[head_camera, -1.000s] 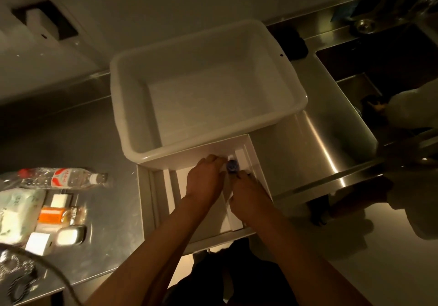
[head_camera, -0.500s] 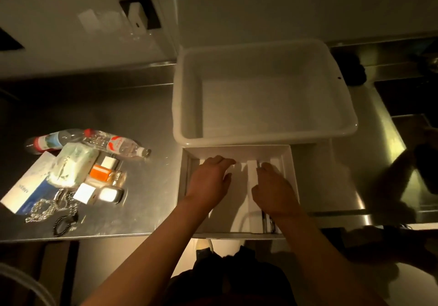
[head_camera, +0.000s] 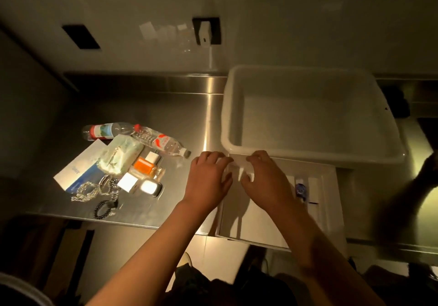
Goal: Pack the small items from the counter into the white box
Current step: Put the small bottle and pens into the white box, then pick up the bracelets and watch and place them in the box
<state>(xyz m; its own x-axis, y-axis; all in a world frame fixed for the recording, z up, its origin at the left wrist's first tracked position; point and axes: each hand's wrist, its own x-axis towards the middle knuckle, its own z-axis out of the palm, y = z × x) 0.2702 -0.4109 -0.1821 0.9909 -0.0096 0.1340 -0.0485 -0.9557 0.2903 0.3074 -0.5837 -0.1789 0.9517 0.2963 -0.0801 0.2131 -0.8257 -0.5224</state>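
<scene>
One small blue item (head_camera: 301, 190) lies in the white box (head_camera: 328, 201), near the right wall; most of the task remains. Remaining small items (head_camera: 123, 165) sit clustered on the table (head_camera: 166, 106), well left of both hands. Left hand (head_camera: 208, 180) and right hand (head_camera: 267, 180) rest on the box's far-left corner, fingers loosely curved, holding nothing visible.

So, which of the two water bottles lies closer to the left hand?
The bottle with the red label: its cap end points toward the left hand. The blue-labelled bottle lies farther off, behind the green tissue pack.
</scene>
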